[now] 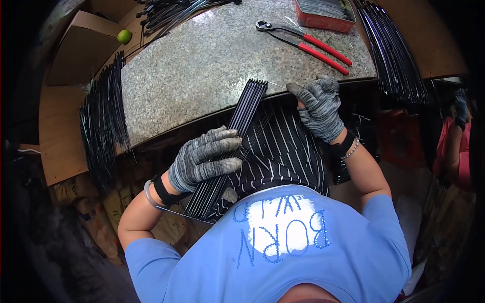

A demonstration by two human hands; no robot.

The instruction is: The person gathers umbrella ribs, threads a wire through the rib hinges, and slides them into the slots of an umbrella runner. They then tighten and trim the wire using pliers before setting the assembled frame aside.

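Observation:
A flat row of slim black rods [246, 106] slants up from my lap, its far tips lying over the front edge of the stone tabletop [182, 76]. My left hand [204, 159], in a grey knit glove, is closed around the lower half of the rods. At the rods' far end, a thin silvery wire [276, 85] runs sideways to my right hand [321, 108]. That hand, gloved too, pinches the wire between thumb and forefinger. Whether the wire passes through the rod tips is too small to tell.
Pliers with red handles [323, 50] lie beyond my right hand, near a red box [326, 24] of thin metal pieces. Black rod bundles hang over the table at left [103, 116] and right [396, 55]. A cardboard box [83, 48] and green fruit [124, 36] are far left; another person's arm [454, 136] shows right.

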